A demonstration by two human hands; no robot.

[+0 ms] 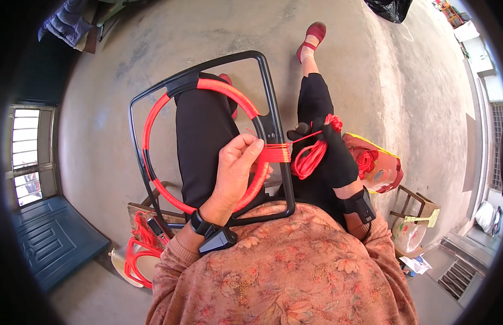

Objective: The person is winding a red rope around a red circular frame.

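A black metal frame (269,89) lies across my lap, with a round ring (227,88) inside it mostly wound in red cord. Flat turns of red cord (276,154) bind the ring to the frame's right side bar. My left hand (234,167) is closed, thumb and forefinger pinching the cord at the left end of those turns. Off to the right of the frame, my right hand (338,161), in a black glove, grips a looped bundle of red cord (310,159). One strand runs taut from the bundle to the turns on the bar.
A red bag (384,172) with more red cord stands right of my leg, beside a small wooden stool (425,208). At lower left, red cord coils (140,260) hang over another seat. A blue door panel (56,238) lies farther left. A black plastic bag (389,8) sits far right.
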